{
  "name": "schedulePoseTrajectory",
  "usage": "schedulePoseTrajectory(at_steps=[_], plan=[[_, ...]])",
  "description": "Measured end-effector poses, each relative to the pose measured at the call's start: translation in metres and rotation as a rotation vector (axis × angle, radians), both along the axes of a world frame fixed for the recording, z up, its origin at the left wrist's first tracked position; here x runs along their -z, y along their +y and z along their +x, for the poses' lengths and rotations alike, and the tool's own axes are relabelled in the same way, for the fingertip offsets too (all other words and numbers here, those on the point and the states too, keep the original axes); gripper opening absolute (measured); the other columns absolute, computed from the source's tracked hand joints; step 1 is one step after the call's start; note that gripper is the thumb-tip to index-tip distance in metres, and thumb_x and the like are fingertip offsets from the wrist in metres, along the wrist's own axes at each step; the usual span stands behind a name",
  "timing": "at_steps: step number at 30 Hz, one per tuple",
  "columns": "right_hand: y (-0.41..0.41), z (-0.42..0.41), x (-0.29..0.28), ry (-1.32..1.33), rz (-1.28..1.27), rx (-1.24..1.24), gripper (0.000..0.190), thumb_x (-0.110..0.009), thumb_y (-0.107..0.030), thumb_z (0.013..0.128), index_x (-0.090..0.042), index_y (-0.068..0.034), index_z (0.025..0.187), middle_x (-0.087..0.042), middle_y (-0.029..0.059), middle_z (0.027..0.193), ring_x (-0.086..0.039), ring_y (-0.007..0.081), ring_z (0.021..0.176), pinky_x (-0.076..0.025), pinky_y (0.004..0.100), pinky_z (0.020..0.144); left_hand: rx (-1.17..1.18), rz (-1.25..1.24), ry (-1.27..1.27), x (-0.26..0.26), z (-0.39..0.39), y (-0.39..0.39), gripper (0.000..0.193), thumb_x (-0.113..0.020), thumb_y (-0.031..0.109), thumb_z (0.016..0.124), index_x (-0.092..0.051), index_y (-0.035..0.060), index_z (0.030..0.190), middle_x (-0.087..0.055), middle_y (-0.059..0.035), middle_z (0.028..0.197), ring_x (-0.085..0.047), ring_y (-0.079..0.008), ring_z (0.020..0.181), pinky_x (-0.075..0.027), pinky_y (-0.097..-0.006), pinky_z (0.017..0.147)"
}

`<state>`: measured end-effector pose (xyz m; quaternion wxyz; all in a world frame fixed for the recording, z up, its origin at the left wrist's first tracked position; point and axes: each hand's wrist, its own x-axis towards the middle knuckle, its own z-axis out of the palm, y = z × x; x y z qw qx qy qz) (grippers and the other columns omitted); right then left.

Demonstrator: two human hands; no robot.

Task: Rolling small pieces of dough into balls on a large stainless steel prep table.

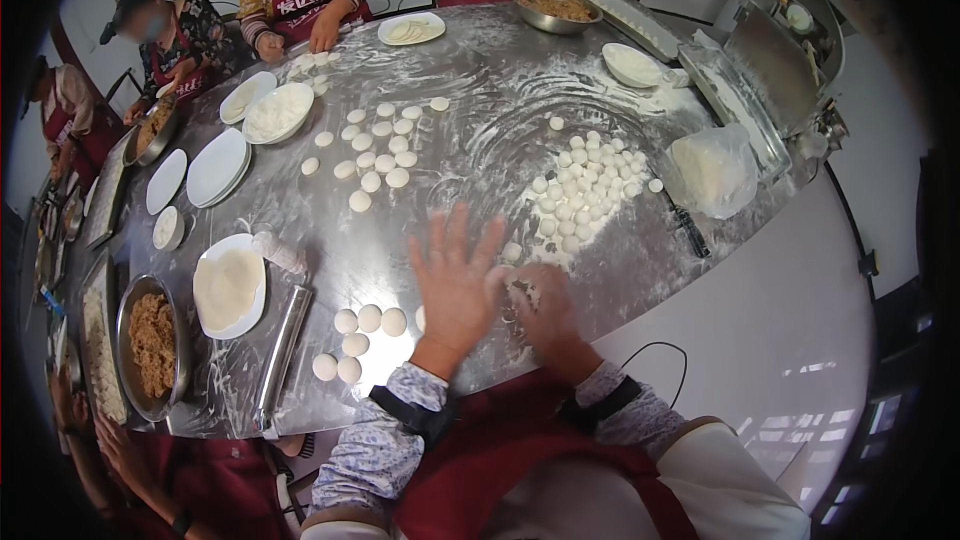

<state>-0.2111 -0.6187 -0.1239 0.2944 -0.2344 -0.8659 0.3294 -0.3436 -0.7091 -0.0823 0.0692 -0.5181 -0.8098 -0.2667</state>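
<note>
My left hand is spread flat with fingers apart, palm down over the floured metal table, its thumb side close to my right hand. A pale bit of dough shows between the two hands. My right hand is blurred and curled low over the table; what lies under it is hidden. Flattened dough rounds lie left of my left hand, one partly covered by it. Beyond my right hand is a heap of small floured dough balls, with a single dough ball near my fingertips. More dough rounds are scattered farther off.
At left are a steel rolling pin, a plate of wrappers and a steel bowl of filling. A plastic bag of dough and a dark-handled tool lie right. Co-workers stand around the table; one person's hands are at lower left.
</note>
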Motion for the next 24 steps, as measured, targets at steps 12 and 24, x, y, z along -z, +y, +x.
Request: schedulePoseTrajectory(at_steps=[12, 24], plan=[[0.005, 0.015, -0.004, -0.291, -0.48, 0.02, 0.037, -0.074, -0.011, 0.076, -0.061, -0.005, 0.111, -0.063, 0.0173, 0.118, -0.061, 0.0397, 0.103, -0.049, 0.0447, 0.095, 0.017, -0.154, 0.019, 0.059, -0.007, -0.006, 0.062, -0.059, 0.027, 0.096, -0.037, 0.0287, 0.154, -0.031, -0.0144, 0.159, -0.027, -0.0411, 0.146, -0.017, -0.0661, 0.115], [0.021, 0.026, 0.008, 0.031, -0.057, 0.089, 0.024, -0.071, -0.01, 0.081, -0.064, -0.003, 0.103, -0.065, 0.0146, 0.101, -0.066, 0.0271, 0.083, -0.054, 0.036, 0.073, 0.104, 0.001, 0.088, 0.043, 0.024, 0.025, 0.073, -0.067, 0.042, 0.089, -0.037, 0.0273, 0.154, -0.023, -0.0152, 0.163, -0.019, -0.0419, 0.15, -0.015, -0.07, 0.113]])
